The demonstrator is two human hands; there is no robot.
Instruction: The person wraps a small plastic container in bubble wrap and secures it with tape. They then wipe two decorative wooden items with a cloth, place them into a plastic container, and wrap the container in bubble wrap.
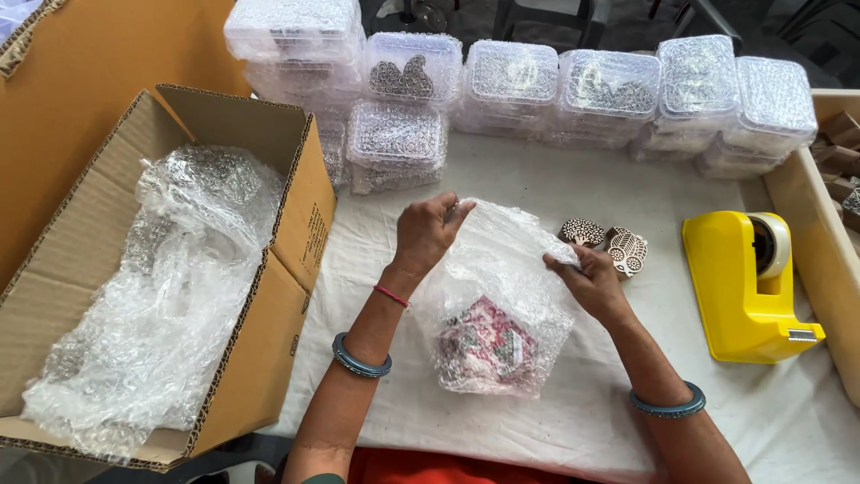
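White cloth-covered table [555,193] is bearing stacked clear plastic boxes [511,76] along its far edge. Left hand [425,233] and right hand [587,278] are each pinching the top edge of a bubble-wrap bundle [493,305] lying centrally. Open cardboard carton [224,269] is sitting left; yellow tape dispenser [743,287] right; carved wooden blocks [605,242] just beside the right hand.

You see a clear bubble wrap bundle [497,296] with a red, white and green patterned thing inside, a yellow tape dispenser [739,287], a brown cardboard box [269,296], a white table [537,188].
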